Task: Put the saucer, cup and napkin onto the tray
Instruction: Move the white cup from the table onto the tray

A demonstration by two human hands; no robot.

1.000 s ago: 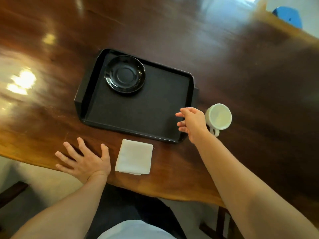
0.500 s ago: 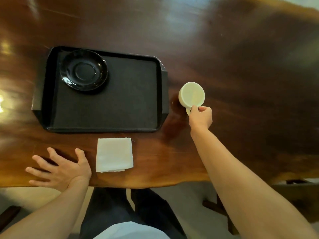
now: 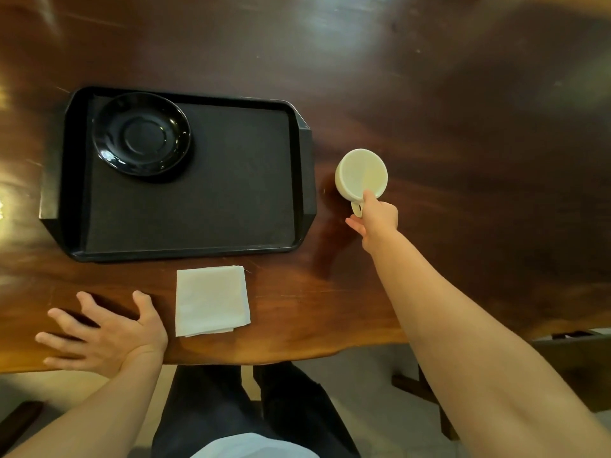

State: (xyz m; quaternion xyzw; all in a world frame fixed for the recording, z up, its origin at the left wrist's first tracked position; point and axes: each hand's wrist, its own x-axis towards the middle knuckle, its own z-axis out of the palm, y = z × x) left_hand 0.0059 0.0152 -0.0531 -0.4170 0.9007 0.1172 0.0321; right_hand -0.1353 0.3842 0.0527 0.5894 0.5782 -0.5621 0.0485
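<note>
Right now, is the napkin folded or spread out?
Folded. The napkin lies as a compact square on the table, with stacked layer edges showing along its near and right sides.

No readable text, labels, brands, numbers or signs anywhere in view. Tray (image 3: 302,180), saucer (image 3: 141,133), cup (image 3: 361,175) and napkin (image 3: 211,300) all plain, unmarked; wooden surface (image 3: 429,94) bare of any print.
</note>
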